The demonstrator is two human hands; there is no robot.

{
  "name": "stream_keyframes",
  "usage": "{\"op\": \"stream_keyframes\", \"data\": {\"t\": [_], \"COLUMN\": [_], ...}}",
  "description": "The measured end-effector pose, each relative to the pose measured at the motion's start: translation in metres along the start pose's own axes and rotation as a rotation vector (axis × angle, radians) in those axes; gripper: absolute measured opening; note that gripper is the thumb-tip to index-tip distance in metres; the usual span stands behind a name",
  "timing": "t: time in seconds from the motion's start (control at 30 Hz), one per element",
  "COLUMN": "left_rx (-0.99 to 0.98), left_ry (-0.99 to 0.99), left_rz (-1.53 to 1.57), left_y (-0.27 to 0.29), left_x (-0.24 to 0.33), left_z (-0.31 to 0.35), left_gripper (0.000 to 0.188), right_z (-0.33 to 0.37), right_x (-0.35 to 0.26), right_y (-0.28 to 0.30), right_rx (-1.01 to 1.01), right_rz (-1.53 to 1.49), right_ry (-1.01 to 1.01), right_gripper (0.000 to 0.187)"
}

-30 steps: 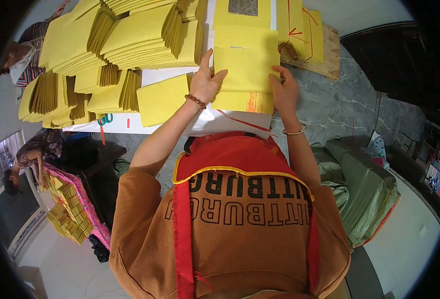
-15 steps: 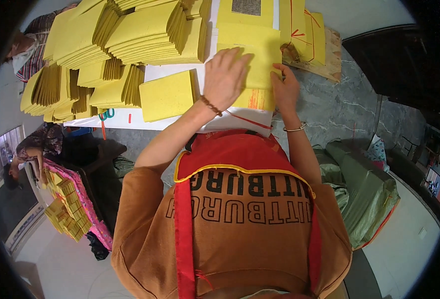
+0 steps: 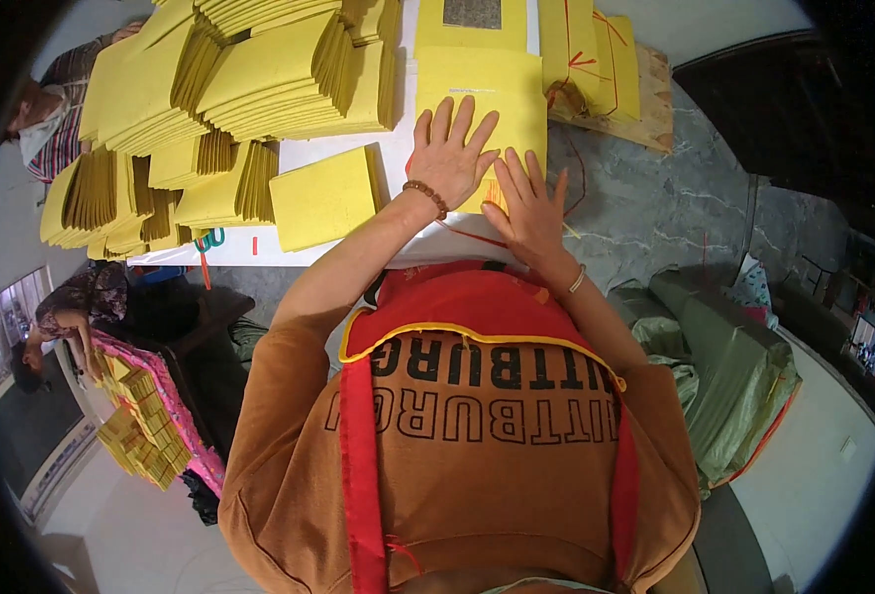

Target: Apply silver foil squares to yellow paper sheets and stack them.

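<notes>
My left hand (image 3: 447, 163) lies palm down, fingers spread, over the yellow paper (image 3: 516, 109) on the counter (image 3: 304, 153) in front of me. My right hand (image 3: 531, 213), its fingers also apart, is at the paper's lower right edge, fingertips just beside my left thumb; I cannot tell whether they touch. A red string (image 3: 472, 235) runs below my left wrist. Left of that hand lies a yellow packet (image 3: 323, 198), with stacks of folded yellow paper (image 3: 269, 79) beyond it and green-handled scissors (image 3: 209, 241) at the counter's edge. Upper right, red-tied yellow bundles (image 3: 568, 45) rest near a wooden board (image 3: 657, 109).
</notes>
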State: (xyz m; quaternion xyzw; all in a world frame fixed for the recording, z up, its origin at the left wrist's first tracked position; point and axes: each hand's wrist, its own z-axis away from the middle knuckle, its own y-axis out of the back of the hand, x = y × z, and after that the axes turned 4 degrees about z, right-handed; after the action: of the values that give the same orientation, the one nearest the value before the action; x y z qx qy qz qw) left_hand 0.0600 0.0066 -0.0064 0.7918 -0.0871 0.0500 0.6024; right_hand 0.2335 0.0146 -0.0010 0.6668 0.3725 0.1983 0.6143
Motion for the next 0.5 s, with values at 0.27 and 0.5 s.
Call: {"op": "stream_keyframes", "data": {"t": [0.27,0.5], "left_rx": [-0.105,-0.044], "left_ry": [-0.222,-0.272], "left_rz": [0.155,-0.207], "left_y": [0.023,0.011], "left_x": [-0.013,0.015], "left_z": [0.013,0.007], "left_gripper": [0.047,0.047], "right_z": [0.001,-0.003], "right_x": [0.0,0.038], "right_y": [-0.003,0.001], "right_rx": [-0.03,0.047], "right_rz": [-0.105,-1.116], "right_ry": [-0.025,-0.327], "right_gripper": [0.056,0.036]}}
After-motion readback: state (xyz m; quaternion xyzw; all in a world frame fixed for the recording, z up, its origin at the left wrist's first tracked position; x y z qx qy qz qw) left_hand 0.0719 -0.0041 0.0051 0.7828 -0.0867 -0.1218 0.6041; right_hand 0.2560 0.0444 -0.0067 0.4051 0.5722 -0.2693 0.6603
